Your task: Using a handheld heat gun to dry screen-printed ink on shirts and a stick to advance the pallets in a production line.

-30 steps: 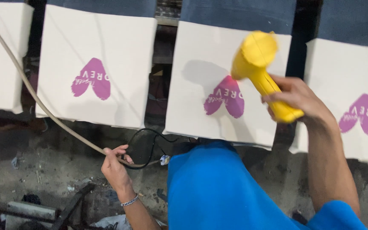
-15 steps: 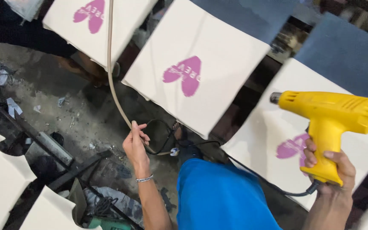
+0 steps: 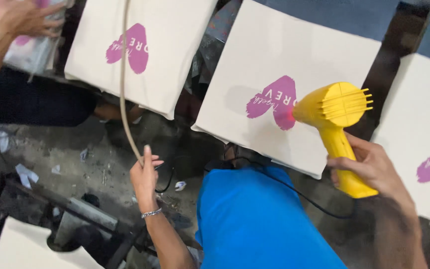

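**Observer:** Two hands of yours in view. Your right hand [image 3: 369, 164] is wrapped tight around the handle of the yellow heat gun [image 3: 337, 124], fingers curled over the handle's front, so that grip is closed on the tool. The gun's body sits above and just left of your hand, rear vents toward the camera, nozzle end turned left and touching or nearly touching the purple heart print [image 3: 273, 102]; which of the two, I cannot tell.

**Operator:** And what does the print sit on?

**Observer:** It sits on the middle cream fabric panel [image 3: 284, 65], near that panel's lower right part. A reddish glow shows where nozzle and print meet. A black cord [image 3: 294, 192] runs from below the gun's handle across your blue shirt [image 3: 255, 224].

**Operator:** Left side?

**Observer:** Your left hand [image 3: 144, 174] is raised near the floor side of the panels, fingers pinched around a beige cable [image 3: 123, 89] that climbs upward across the left cream panel [image 3: 140, 45], passing beside its own purple heart [image 3: 130, 50]. That grip is closed on the cable. A metal bracelet [image 3: 151, 213] circles the wrist.

**Operator:** Anything else?

**Observer:** Another person's hand [image 3: 21, 17] rests on a panel at the upper left, well apart from yours. A third cream panel [image 3: 419, 134] with a partial purple print lies right of the gun. Grimy floor [image 3: 41, 149] below.
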